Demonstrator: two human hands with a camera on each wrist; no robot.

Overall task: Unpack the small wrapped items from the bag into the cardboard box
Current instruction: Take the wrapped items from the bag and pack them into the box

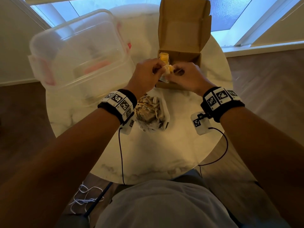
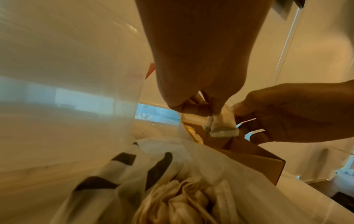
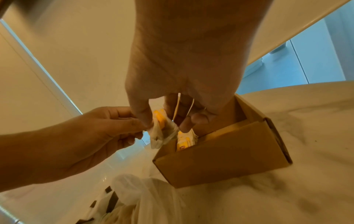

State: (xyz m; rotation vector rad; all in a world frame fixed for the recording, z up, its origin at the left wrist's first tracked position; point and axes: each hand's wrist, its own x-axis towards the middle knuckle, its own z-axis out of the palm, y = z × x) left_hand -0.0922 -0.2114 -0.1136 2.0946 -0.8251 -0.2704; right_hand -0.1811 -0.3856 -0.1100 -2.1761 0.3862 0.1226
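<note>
Grip, both hands: left hand (image 1: 144,74) and right hand (image 1: 189,76) each pinch the same small wrapped item (image 1: 167,70) — a pale sachet with a yellow tag showing — thumb and fingertips closed on opposite edges. Position of item: held between the two hands, above the near left corner of the cardboard box (image 1: 181,63), not yet inside. Probable reason for the two-handed hold: the sachet looks limp and crumpled, so it is likely being straightened or freed before going in. Box: lid flap raised at the far side, opening upward; a few yellow-tagged items (image 3: 184,141) already stand against its left wall, the rest of the interior apparently free. Bag (image 1: 153,112): translucent plastic, mouth open, on the counter (image 1: 164,153) directly below the wrists and just short of the box — a short lift from one to the other; many sachets remain in it. Also present: clear plastic container (image 1: 79,51), left of the box, not in use.
</note>
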